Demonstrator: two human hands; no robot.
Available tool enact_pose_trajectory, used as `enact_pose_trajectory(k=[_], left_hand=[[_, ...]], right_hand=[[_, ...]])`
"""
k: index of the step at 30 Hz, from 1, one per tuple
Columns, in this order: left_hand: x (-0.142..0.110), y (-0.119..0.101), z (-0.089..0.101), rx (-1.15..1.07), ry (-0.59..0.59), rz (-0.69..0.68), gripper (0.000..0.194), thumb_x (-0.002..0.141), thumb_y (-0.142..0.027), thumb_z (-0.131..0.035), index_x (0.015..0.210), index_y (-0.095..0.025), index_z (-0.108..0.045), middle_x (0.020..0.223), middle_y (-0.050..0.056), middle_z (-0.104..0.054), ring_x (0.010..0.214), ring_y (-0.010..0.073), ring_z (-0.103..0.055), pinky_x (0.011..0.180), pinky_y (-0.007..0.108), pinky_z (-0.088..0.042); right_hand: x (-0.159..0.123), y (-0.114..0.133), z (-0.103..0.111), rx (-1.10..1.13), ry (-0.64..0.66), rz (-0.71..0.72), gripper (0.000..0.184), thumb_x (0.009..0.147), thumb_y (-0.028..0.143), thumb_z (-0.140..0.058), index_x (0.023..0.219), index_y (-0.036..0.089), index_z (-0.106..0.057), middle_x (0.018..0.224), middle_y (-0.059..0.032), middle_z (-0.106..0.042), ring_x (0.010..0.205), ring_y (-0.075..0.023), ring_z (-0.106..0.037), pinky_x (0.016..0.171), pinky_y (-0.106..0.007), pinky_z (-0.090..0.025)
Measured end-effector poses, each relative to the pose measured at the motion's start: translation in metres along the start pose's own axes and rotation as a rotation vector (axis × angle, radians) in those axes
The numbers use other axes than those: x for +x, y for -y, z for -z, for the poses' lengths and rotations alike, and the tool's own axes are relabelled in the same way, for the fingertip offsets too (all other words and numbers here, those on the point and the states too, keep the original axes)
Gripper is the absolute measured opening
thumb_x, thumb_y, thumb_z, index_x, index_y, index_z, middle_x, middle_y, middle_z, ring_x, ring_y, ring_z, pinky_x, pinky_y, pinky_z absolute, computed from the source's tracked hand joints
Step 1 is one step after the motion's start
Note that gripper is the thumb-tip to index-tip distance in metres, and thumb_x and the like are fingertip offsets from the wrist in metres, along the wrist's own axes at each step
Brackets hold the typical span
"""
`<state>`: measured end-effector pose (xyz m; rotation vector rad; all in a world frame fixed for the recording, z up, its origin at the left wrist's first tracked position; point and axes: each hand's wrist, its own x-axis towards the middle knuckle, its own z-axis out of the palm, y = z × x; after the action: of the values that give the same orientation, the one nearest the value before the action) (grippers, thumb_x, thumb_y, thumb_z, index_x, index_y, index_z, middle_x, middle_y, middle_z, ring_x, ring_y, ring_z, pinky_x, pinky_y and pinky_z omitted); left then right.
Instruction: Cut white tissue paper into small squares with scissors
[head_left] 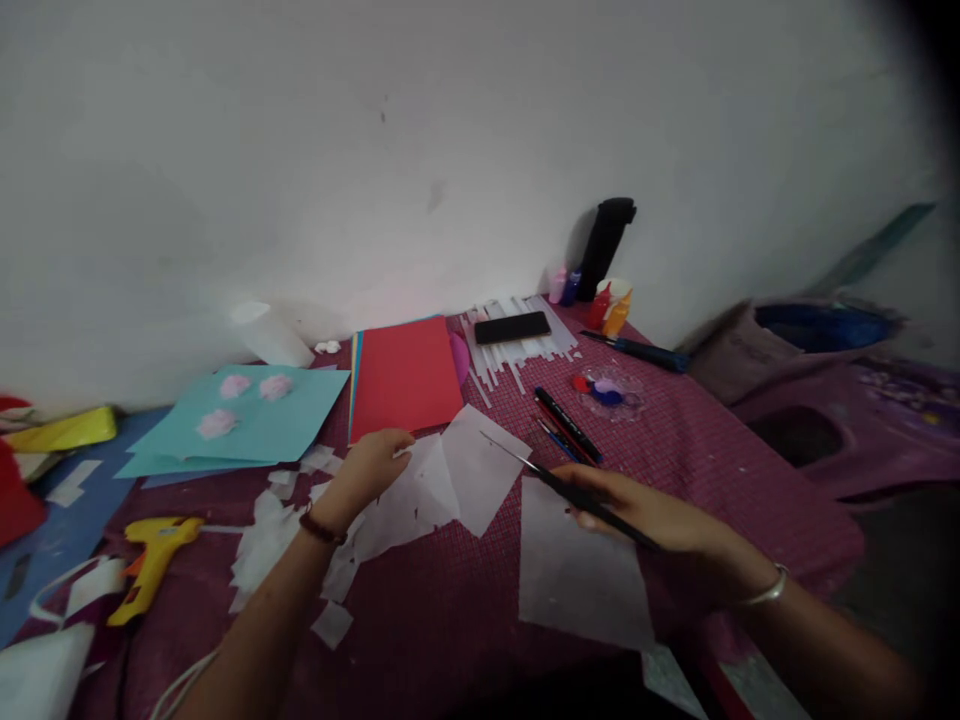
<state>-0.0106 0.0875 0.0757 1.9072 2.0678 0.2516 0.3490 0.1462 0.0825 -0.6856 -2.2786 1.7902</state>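
My right hand (637,505) grips a slim black-handled tool (577,493) with a narrow, pointed metal end; its exact kind is unclear. The tip points left above a piece of thin white paper (484,470). My left hand (375,465) is bent over the left part of the white papers, thumb and forefinger slightly apart, with nothing visible between them. Beneath and beside it lies a creased white sheet (416,495). Another white sheet (581,570) is partly under my right hand. Small cut white pieces (266,545) are heaped left of my left forearm.
A yellow glue gun (154,560) lies at left, near turquoise sheets (292,415) bearing pink tufts. Behind the hands are red paper (409,375), a phone (512,328) on white strips, pens (568,425), a paint palette (626,395) and paint bottles (617,315). A wall borders the table.
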Motion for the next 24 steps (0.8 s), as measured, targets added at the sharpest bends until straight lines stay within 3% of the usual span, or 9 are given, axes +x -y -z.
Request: enact_pose_trajectory(k=[3,7,12,17,24], left_hand=[[0.015,0.0,-0.011,0.033,0.023,-0.036,0.032,0.071,-0.01,-0.049,0.094,-0.018,-0.069,0.098,0.01,-0.07,0.094,0.0231,-0.062,0.084,0.032,-0.043],[0.023,0.007,-0.021,0.057,0.016,-0.017,0.036,0.067,-0.008,-0.05,0.098,-0.017,-0.067,0.1,0.011,-0.066,0.097,0.0237,-0.059,0.082,0.032,-0.042],[0.032,0.017,-0.023,0.03,0.058,0.041,0.021,0.066,-0.016,-0.051,0.083,-0.018,-0.063,0.073,0.004,-0.063,0.069,0.0196,-0.058,0.06,0.027,-0.037],[0.035,0.022,-0.013,-0.041,0.132,0.019,0.006,0.063,-0.022,-0.05,0.057,-0.019,-0.052,0.056,-0.002,-0.052,0.056,0.0145,-0.05,0.052,0.024,-0.031],[-0.006,0.007,0.022,-0.086,-0.012,0.017,0.007,0.072,-0.022,-0.042,0.066,-0.022,-0.04,0.059,-0.005,-0.042,0.056,0.0129,-0.042,0.053,0.025,-0.03]], right_hand=[[-0.01,-0.013,0.002,-0.224,-0.171,-0.044,0.054,0.085,0.041,-0.059,0.133,0.02,-0.047,0.127,-0.0123,-0.055,0.113,-0.0276,-0.053,0.097,-0.044,-0.04],[-0.036,-0.03,0.006,-0.392,-0.318,-0.089,0.052,0.085,0.033,-0.057,0.134,0.021,-0.046,0.131,-0.0116,-0.054,0.116,-0.0277,-0.052,0.1,-0.046,-0.039],[-0.071,-0.042,0.008,-0.425,-0.431,-0.18,0.052,0.085,0.035,-0.057,0.134,0.021,-0.045,0.129,-0.0112,-0.056,0.114,-0.0277,-0.055,0.097,-0.045,-0.043],[-0.086,-0.045,0.001,-0.422,-0.448,-0.211,0.052,0.086,0.039,-0.056,0.133,0.02,-0.045,0.127,-0.0115,-0.057,0.112,-0.0267,-0.056,0.096,-0.043,-0.045],[-0.076,-0.042,-0.009,-0.431,-0.399,-0.113,0.051,0.086,0.035,-0.056,0.134,0.022,-0.043,0.128,-0.0098,-0.056,0.113,-0.0251,-0.056,0.096,-0.042,-0.045]])
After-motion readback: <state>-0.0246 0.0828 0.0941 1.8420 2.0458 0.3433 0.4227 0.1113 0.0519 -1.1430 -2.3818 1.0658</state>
